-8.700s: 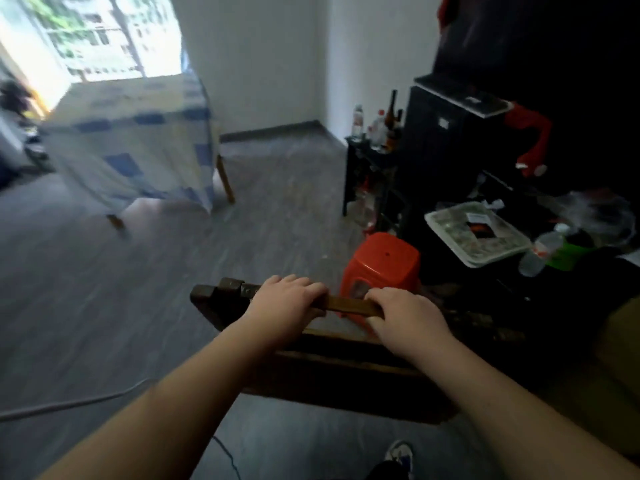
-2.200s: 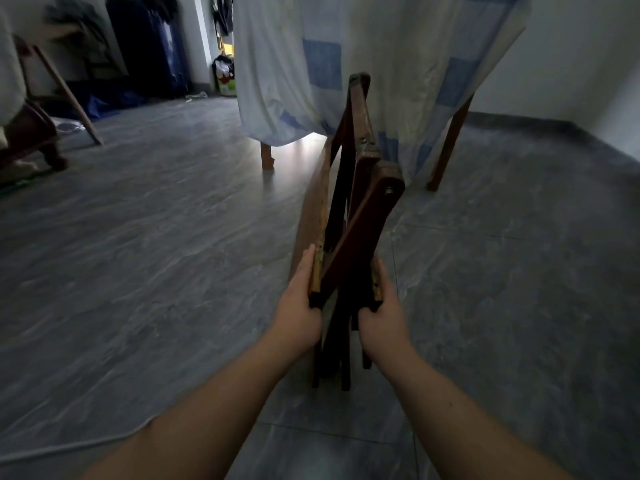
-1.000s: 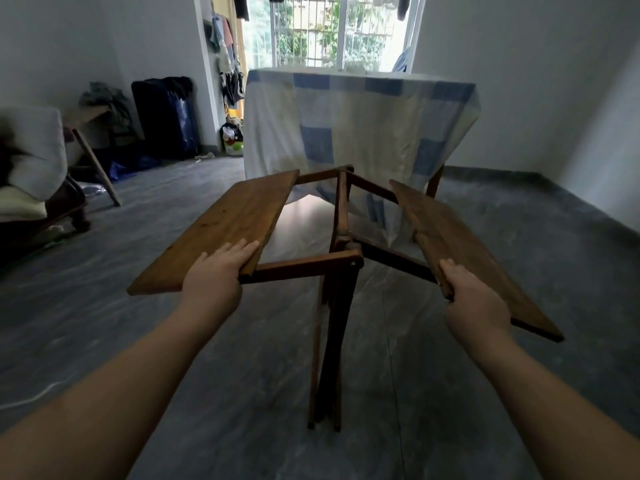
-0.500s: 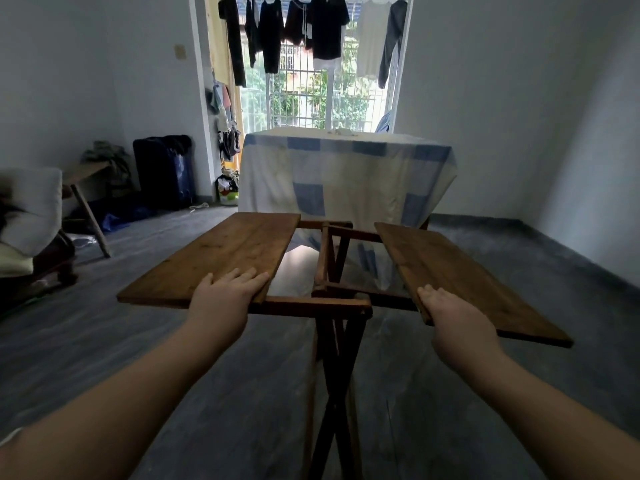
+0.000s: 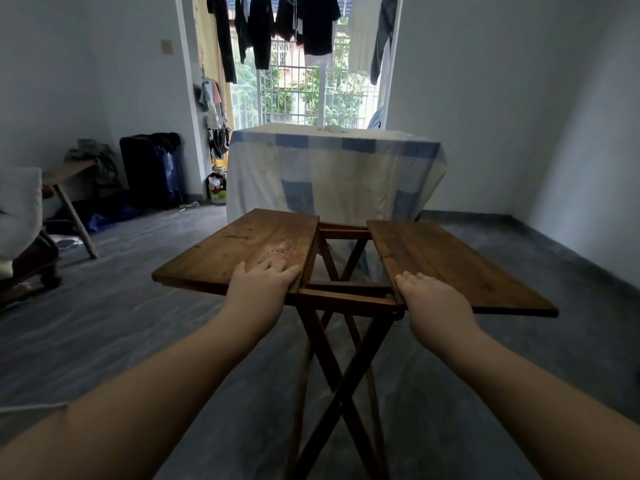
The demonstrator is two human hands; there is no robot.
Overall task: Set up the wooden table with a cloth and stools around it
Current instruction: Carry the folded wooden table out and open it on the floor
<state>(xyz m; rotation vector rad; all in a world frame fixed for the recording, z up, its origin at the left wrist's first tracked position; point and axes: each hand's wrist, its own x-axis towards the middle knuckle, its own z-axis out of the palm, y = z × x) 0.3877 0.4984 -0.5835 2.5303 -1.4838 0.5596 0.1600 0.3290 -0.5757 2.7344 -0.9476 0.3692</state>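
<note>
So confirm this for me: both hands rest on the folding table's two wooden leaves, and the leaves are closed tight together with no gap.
Not quite. The head view shows the left hand and right hand on the left leaf and right leaf, but the leaves stand apart, with an open gap showing the frame between them.

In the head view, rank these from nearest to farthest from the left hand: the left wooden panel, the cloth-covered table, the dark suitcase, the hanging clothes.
From the left hand:
1. Left wooden panel, directly under the palm, touching.
2. Cloth-covered table, straight ahead, behind the folding table.
3. Dark suitcase, far left against the wall.
4. Hanging clothes, overhead at the window, beyond the covered table.
</note>
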